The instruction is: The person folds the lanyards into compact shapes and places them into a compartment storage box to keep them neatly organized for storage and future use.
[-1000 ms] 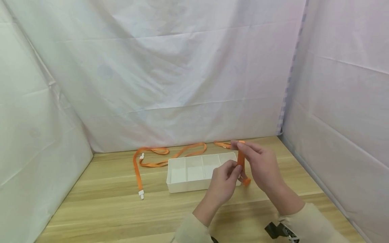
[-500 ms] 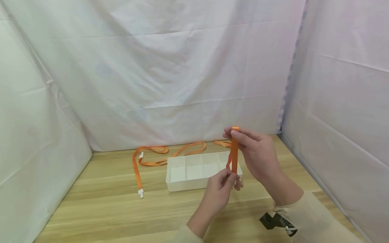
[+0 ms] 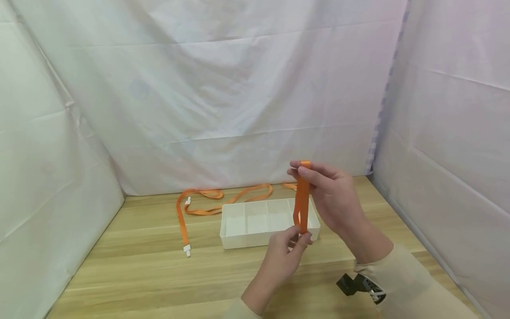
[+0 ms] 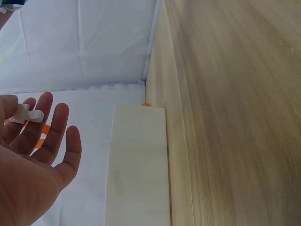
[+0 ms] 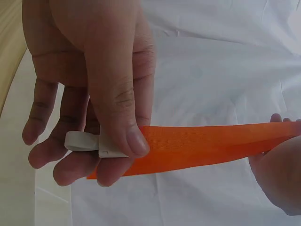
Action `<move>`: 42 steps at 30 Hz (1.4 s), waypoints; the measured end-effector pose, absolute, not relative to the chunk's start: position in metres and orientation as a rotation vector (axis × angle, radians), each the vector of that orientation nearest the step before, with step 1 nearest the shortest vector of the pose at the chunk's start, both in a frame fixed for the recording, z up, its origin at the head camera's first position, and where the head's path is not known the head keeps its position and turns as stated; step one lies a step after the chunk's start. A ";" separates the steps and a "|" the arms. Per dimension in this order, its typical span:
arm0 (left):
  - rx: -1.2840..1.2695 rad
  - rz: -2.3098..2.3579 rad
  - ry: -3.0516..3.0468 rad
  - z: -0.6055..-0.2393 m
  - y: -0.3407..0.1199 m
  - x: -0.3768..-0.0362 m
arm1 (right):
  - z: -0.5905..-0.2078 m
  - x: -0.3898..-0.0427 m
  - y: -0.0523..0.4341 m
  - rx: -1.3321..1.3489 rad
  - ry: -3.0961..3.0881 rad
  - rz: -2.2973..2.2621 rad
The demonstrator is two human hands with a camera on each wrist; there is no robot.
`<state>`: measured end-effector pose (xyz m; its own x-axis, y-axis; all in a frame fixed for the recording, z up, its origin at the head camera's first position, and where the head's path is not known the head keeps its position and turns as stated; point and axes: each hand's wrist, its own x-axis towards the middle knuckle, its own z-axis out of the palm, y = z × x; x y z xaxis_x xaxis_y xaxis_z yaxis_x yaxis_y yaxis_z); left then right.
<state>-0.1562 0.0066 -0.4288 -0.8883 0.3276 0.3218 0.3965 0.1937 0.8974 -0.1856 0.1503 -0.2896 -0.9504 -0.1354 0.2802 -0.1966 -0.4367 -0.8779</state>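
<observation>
An orange lanyard [image 3: 303, 199] is held upright above the tray's right end, folded into flat layers. My right hand [image 3: 338, 197] pinches its top fold between thumb and fingers. Below, my left hand [image 3: 279, 254] pinches the lower end. In the right wrist view, the left thumb lies over a white plastic clip [image 5: 81, 140] at that end, its other fingers spread. The left wrist view shows this clip [image 4: 35, 116] between thumb and fingers as well. The right hand only partly enters the right wrist view, at the right edge.
A white tray [image 3: 245, 241] with several compartments stands on the wooden table [image 3: 139, 274] behind the hands. Further orange lanyard straps [image 3: 182, 223] with white clips [image 3: 187, 250] lie left of and behind it. White cloth [image 3: 239, 88] hangs around the table.
Both hands have shifted left, the right one rising and the left one dropping slightly, so a longer stretch of lanyard shows between them. The orange end that dangled below is gone from view.
</observation>
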 end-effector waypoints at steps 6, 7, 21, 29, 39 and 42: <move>-0.562 -1.669 -2.455 -0.431 0.000 -0.152 | -0.284 -0.184 0.149 0.559 -1.605 2.646; -0.509 -1.641 -2.466 -0.431 -0.001 -0.152 | -0.283 -0.184 0.148 0.560 -1.601 2.651; -0.475 -1.657 -2.162 -0.432 0.006 -0.160 | -0.275 -0.182 0.138 0.590 -1.606 2.689; -0.413 -1.835 -2.213 -0.435 0.001 -0.166 | -0.270 -0.183 0.132 0.589 -1.585 2.702; -0.356 -2.165 -2.173 -0.430 -0.004 -0.167 | -0.270 -0.188 0.130 0.590 -1.555 2.685; -0.370 -2.184 -2.174 -0.429 -0.003 -0.168 | -0.271 -0.188 0.129 0.596 -1.538 2.695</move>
<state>-0.1678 -0.0025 -0.4287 -0.9709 0.1399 0.1943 0.1936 -0.0186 0.9809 -0.1883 0.1290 -0.2708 -0.9286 -0.1993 0.3131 -0.1682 -0.5259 -0.8338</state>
